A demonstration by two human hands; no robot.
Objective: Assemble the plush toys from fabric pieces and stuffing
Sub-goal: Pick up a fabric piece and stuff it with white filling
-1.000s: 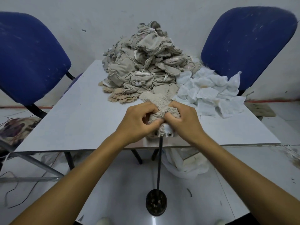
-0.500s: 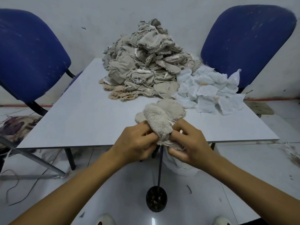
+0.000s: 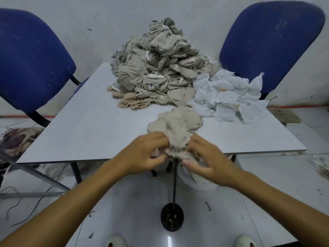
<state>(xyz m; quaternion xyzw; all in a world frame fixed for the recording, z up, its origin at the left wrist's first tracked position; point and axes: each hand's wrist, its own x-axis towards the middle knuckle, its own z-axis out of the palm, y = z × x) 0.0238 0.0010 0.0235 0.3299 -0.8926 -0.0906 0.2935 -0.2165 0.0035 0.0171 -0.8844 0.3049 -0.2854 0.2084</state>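
Observation:
A beige plush fabric piece (image 3: 176,134) sits over the top of a thin black upright rod (image 3: 175,182) at the table's near edge. My left hand (image 3: 142,154) grips the piece's lower left side. On the lower right side, my right hand (image 3: 204,157) holds the piece; both hands are blurred. The piece's upper part lies on the white table (image 3: 89,125). At the back of the table rises a big heap of beige fabric pieces (image 3: 158,68), with a pile of white fabric pieces (image 3: 229,97) to its right.
The rod stands on a round black base (image 3: 171,218) on the floor between my shoes. Blue chairs flank the table at the left (image 3: 30,61) and right (image 3: 270,40). A white bag (image 3: 197,182) lies under the table edge. Wires trail on the floor at left.
The plush piece has slid down over the rod toward the table edge. Both hands have moved lower and nearer to me, working its lower end.

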